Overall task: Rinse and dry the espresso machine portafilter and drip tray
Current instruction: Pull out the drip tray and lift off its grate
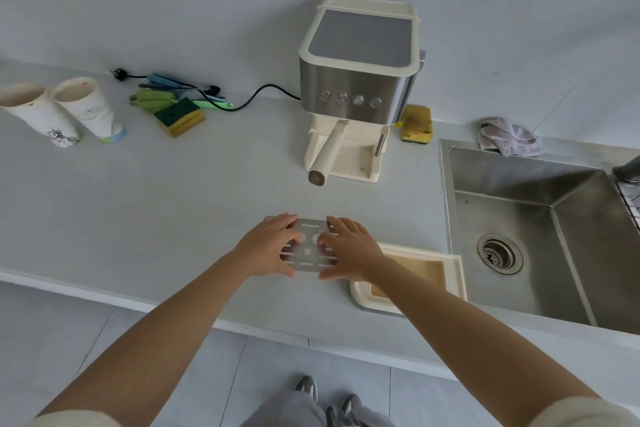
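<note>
A flat metal drip tray grate (309,251) with slots lies on the grey counter (173,218), in front of the espresso machine (360,69). My left hand (268,246) and my right hand (349,248) rest on the grate's two sides, fingers spread over it. The cream drip tray (450,274) sits just right of the grate, partly under my right forearm, near the sink. The portafilter (327,154) is still locked in the machine, its cream handle pointing toward me.
A steel sink (540,236) with a drain is at the right. A yellow sponge (417,123) and a grey cloth (507,137) lie behind it. Two cream cups (62,111), a green sponge (180,116), utensils and the machine's power cord are at the back left.
</note>
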{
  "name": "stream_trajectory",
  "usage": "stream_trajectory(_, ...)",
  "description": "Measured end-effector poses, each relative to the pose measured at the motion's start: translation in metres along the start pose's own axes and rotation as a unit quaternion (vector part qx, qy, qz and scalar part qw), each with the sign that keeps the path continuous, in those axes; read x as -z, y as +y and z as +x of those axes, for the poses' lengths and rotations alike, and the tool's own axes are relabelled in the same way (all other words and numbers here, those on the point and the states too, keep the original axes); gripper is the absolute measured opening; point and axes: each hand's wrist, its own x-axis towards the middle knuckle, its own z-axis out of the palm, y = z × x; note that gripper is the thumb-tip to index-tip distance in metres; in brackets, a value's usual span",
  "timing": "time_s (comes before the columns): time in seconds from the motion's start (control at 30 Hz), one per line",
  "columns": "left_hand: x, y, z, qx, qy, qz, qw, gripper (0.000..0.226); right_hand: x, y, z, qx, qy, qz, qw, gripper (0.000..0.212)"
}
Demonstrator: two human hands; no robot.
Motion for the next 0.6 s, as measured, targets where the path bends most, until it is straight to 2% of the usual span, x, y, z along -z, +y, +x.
stream_trajectory(0.27, -0.019, -0.027, 0.002, -0.012, -0.012, -0.018, 1.0, 0.056, -0.021, -0.013, 0.019, -0.024, -0.025, 0.0, 0.999, 0.066)
stream_trajectory(0.6, -0.034, -0.028, 0.009, -0.027, -0.026, -0.041, 0.998, 0.059, -0.035, -0.011, 0.023, -0.043, -0.054, 0.008, 0.998, 0.068)
